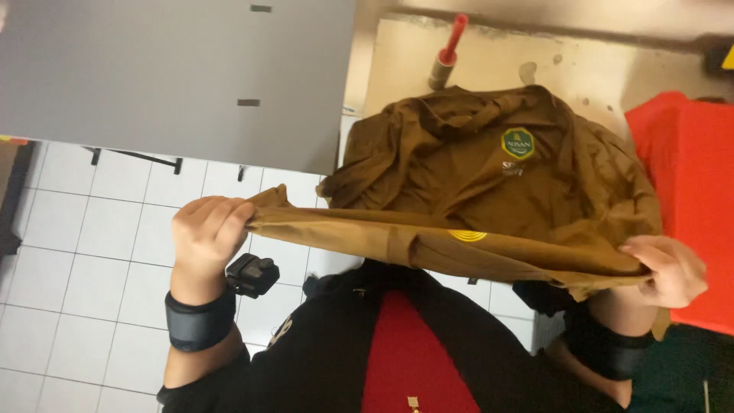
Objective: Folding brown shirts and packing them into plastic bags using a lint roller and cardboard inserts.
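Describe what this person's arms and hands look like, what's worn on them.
Both hands are bare, no gloves or rings in view. The left hand has a wide dark band around its wrist, with a small black boxy device beside it. The right hand has a similar dark wrist band. Forearms are bare; black sleeves begin higher up.

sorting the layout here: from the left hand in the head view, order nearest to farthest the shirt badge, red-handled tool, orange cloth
From the left hand:
1. Red-handled tool, top centre on the board.
2. Shirt badge, on the brown shirt's chest; nearly level with the tool, hard to rank.
3. Orange cloth, far right.
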